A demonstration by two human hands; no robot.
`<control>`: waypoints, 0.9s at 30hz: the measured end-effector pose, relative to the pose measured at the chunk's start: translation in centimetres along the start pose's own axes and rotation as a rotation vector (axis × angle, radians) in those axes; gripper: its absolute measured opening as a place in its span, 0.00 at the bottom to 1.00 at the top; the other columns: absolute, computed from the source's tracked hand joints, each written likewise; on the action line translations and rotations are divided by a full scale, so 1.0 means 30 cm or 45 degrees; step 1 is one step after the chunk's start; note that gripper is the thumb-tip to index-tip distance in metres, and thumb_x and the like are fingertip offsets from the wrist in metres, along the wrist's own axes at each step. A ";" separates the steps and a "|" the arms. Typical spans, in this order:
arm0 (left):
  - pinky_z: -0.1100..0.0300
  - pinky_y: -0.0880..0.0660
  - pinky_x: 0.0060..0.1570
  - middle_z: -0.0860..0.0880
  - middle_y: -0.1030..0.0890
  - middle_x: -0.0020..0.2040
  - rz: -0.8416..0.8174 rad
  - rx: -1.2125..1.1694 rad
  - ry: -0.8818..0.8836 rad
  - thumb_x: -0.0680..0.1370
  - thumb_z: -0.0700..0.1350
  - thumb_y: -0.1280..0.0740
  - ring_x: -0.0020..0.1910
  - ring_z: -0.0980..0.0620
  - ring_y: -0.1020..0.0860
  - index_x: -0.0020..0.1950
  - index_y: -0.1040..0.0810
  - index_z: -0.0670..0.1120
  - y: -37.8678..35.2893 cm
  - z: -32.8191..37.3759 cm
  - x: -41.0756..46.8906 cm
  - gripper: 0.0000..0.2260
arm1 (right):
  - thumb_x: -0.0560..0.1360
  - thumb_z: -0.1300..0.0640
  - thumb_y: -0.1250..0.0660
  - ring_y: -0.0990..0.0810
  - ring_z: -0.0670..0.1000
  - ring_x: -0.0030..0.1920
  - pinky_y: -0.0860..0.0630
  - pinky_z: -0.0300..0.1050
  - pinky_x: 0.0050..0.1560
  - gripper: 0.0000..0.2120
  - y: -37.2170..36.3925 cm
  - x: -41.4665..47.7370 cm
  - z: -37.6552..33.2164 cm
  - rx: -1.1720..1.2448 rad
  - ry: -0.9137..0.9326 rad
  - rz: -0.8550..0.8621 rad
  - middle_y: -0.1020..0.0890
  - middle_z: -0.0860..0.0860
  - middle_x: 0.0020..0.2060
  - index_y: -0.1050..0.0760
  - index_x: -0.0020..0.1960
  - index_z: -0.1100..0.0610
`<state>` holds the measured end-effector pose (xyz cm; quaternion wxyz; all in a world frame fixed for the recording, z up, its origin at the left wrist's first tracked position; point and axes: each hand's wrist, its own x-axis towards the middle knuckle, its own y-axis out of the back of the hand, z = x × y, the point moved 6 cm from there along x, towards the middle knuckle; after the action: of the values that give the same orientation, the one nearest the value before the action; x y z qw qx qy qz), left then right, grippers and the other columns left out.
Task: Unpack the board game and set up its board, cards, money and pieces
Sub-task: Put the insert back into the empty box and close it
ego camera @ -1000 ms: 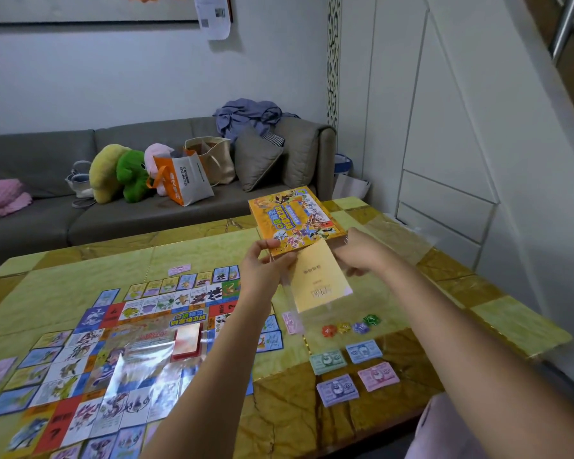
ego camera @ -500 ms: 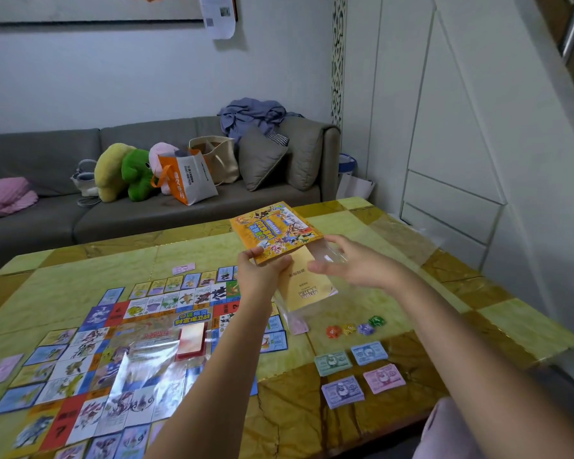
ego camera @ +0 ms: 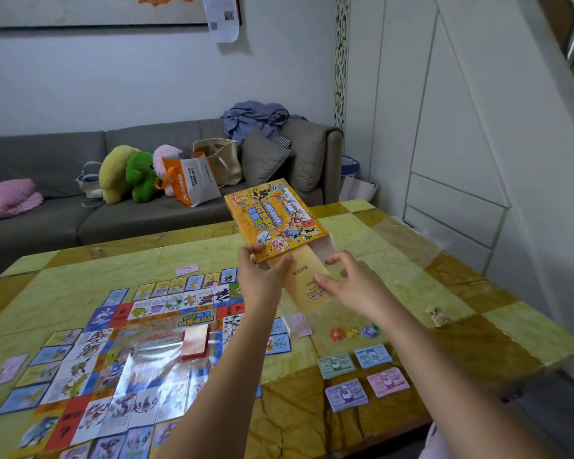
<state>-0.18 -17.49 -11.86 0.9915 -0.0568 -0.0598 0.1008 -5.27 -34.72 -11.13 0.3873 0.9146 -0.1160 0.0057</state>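
I hold the orange game box (ego camera: 275,220) tilted above the table, my left hand (ego camera: 262,276) gripping its near corner. A yellow booklet (ego camera: 307,288) sticks out of the box's open end inside a clear sleeve. My right hand (ego camera: 352,286) is beside it with fingers spread, the index fingertip touching the booklet. The game board (ego camera: 80,359) lies unfolded on the left with a red card stack (ego camera: 194,342) on it. Several money stacks (ego camera: 345,394) and small coloured pieces (ego camera: 352,332) lie on the right.
Clear plastic wrap (ego camera: 153,369) lies over the board's middle. Loose pink cards sit at the board's far edge (ego camera: 187,270) and left side (ego camera: 10,369). A crumpled scrap (ego camera: 438,316) lies on the yellow table (ego camera: 395,253). A grey sofa (ego camera: 146,217) with bags and plush toys stands behind.
The box has swung from right to left and back, ending closer to me. My right hand has let go of the box's side and now touches the booklet.
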 end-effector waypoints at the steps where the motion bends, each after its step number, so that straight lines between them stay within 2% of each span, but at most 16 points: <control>1: 0.58 0.21 0.42 0.56 0.21 0.46 0.010 0.011 -0.003 0.70 0.40 0.24 0.42 0.58 0.20 0.54 0.31 0.49 0.004 0.001 0.000 0.20 | 0.73 0.41 0.33 0.26 0.49 0.47 0.34 0.37 0.36 0.21 -0.004 -0.001 -0.003 -0.006 -0.005 0.014 0.26 0.54 0.59 0.32 0.62 0.47; 3: 0.56 0.21 0.43 0.57 0.21 0.44 0.039 0.053 -0.006 0.69 0.42 0.23 0.41 0.58 0.20 0.53 0.31 0.49 0.014 0.001 0.005 0.20 | 0.73 0.42 0.32 0.26 0.50 0.48 0.32 0.37 0.39 0.23 -0.010 -0.009 -0.016 -0.023 0.033 0.013 0.29 0.55 0.61 0.34 0.64 0.46; 5: 0.55 0.21 0.44 0.56 0.21 0.44 0.048 0.087 -0.007 0.68 0.42 0.23 0.41 0.57 0.20 0.52 0.31 0.49 0.019 -0.002 0.005 0.21 | 0.73 0.46 0.31 0.27 0.55 0.60 0.29 0.42 0.53 0.27 -0.015 -0.018 -0.044 -0.089 0.133 0.003 0.36 0.56 0.68 0.37 0.69 0.43; 6: 0.55 0.20 0.43 0.56 0.20 0.44 0.044 0.097 -0.005 0.68 0.42 0.22 0.41 0.56 0.19 0.52 0.31 0.49 0.020 -0.002 0.004 0.21 | 0.74 0.48 0.31 0.34 0.58 0.68 0.32 0.47 0.62 0.28 -0.020 -0.019 -0.061 -0.136 0.194 -0.004 0.40 0.55 0.71 0.38 0.71 0.41; 8: 0.57 0.21 0.41 0.55 0.20 0.43 0.024 0.106 -0.005 0.68 0.42 0.22 0.40 0.56 0.19 0.52 0.31 0.49 0.016 0.000 0.000 0.21 | 0.77 0.50 0.35 0.47 0.58 0.74 0.39 0.54 0.69 0.24 -0.034 -0.013 -0.085 -0.226 0.285 -0.014 0.45 0.52 0.74 0.36 0.70 0.38; 11: 0.60 0.22 0.38 0.56 0.21 0.43 -0.020 0.101 -0.028 0.68 0.40 0.23 0.40 0.57 0.20 0.50 0.32 0.50 0.005 0.015 -0.006 0.20 | 0.80 0.49 0.41 0.51 0.59 0.74 0.41 0.56 0.71 0.19 -0.036 0.010 -0.083 -0.344 0.270 0.043 0.45 0.52 0.75 0.35 0.70 0.38; 13: 0.57 0.21 0.38 0.56 0.21 0.43 -0.024 0.079 -0.008 0.69 0.40 0.23 0.40 0.55 0.19 0.49 0.32 0.50 0.000 0.020 -0.007 0.19 | 0.80 0.46 0.44 0.52 0.60 0.75 0.41 0.57 0.70 0.20 -0.029 0.020 -0.078 -0.416 0.228 0.069 0.46 0.52 0.75 0.37 0.72 0.39; 17: 0.60 0.23 0.31 0.56 0.22 0.44 -0.066 0.004 0.044 0.72 0.38 0.27 0.41 0.56 0.20 0.52 0.32 0.49 -0.014 0.021 -0.012 0.16 | 0.80 0.43 0.46 0.52 0.60 0.75 0.40 0.56 0.70 0.22 -0.024 0.026 -0.073 -0.450 0.181 0.065 0.47 0.53 0.76 0.39 0.74 0.43; 23: 0.53 0.20 0.43 0.53 0.21 0.46 -0.058 -0.060 0.102 0.73 0.36 0.29 0.43 0.56 0.20 0.53 0.32 0.49 -0.008 0.008 -0.004 0.16 | 0.79 0.45 0.41 0.50 0.57 0.75 0.45 0.53 0.73 0.22 -0.010 0.020 -0.083 -0.263 0.273 0.008 0.47 0.53 0.76 0.36 0.73 0.44; 25: 0.55 0.21 0.41 0.52 0.21 0.46 -0.008 -0.056 0.107 0.74 0.37 0.29 0.41 0.56 0.21 0.54 0.33 0.49 0.007 0.012 0.006 0.17 | 0.77 0.44 0.36 0.48 0.52 0.75 0.46 0.49 0.73 0.23 0.011 0.010 -0.093 -0.185 0.368 -0.029 0.46 0.50 0.77 0.32 0.71 0.44; 27: 0.56 0.21 0.39 0.51 0.21 0.45 0.041 -0.067 0.118 0.74 0.39 0.29 0.41 0.54 0.20 0.55 0.33 0.50 0.025 0.017 0.022 0.17 | 0.72 0.41 0.32 0.46 0.48 0.75 0.44 0.48 0.72 0.25 0.025 -0.005 -0.094 -0.088 0.416 -0.155 0.47 0.45 0.77 0.29 0.68 0.41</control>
<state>0.27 -16.59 -11.39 0.9896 -0.0887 -0.0154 0.1123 -5.37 -33.19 -8.63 0.4317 0.8930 0.0038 0.1269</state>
